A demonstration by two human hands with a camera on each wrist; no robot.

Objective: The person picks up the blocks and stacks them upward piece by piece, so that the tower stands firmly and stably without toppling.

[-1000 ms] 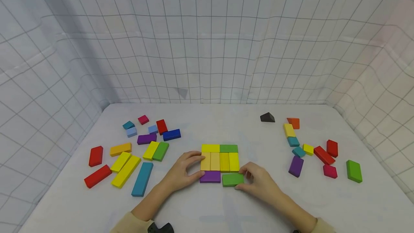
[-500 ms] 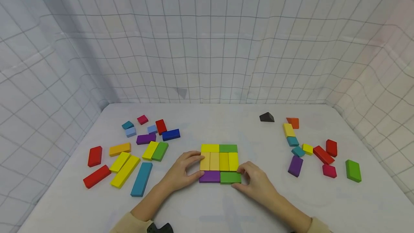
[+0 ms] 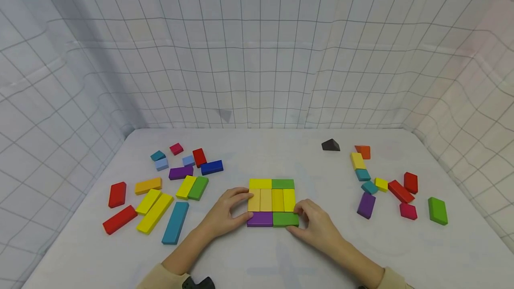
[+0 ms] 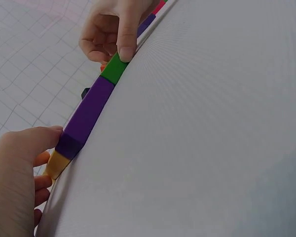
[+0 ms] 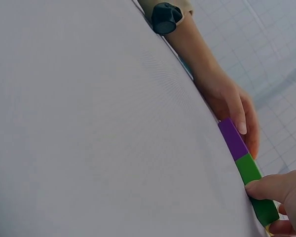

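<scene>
Left hand [image 3: 222, 214]: lay loosely open, touching purple block [image 3: 259, 219]
Right hand [image 3: 318, 224]: pinched green block [image 3: 283, 220], right of purple block

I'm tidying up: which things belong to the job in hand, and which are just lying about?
In the job:
left hand
right hand
eight-block rectangle between them

Seemingly lying about:
long teal block
dark blue block
black block
other loose blocks

left grip [image 3: 224, 214]: touching purple block [image 3: 259, 220] | right grip [image 3: 320, 225]: pinching green block [image 3: 284, 220] | blocks abutting
</scene>
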